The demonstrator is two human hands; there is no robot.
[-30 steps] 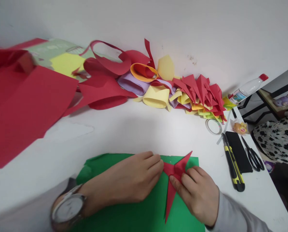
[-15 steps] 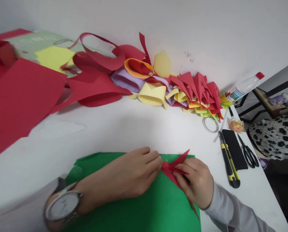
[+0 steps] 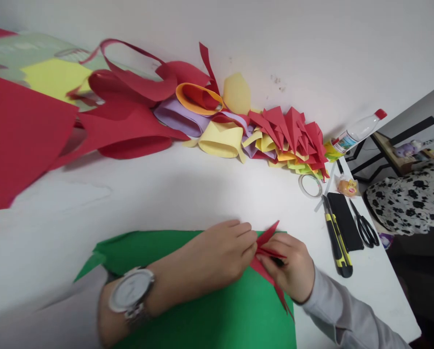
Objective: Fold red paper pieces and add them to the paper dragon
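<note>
Both hands meet over a green sheet (image 3: 217, 310) on the white table. Between them is a folded red paper piece (image 3: 264, 270) with pointed ends, one sticking up and others hanging down to the right. My left hand (image 3: 224, 252), with a watch (image 3: 131, 290) on its wrist, has curled fingers pinching the left end of the piece. My right hand (image 3: 289, 264) grips its middle between thumb and fingers. The fingers hide part of the red folds.
Red, purple and yellow cut papers (image 3: 129, 126) and red folded points (image 3: 289, 131) line the wall. At right lie tape (image 3: 310, 186), a utility knife (image 3: 336, 237), a black flat object (image 3: 345, 220), scissors (image 3: 364, 228) and a bottle (image 3: 362, 131). A person in floral clothing (image 3: 409, 201) is beside the table.
My left hand has moved right, closer to my right hand, covering more of the red paper's left end. The view has shifted slightly, so the background things sit farther left.
</note>
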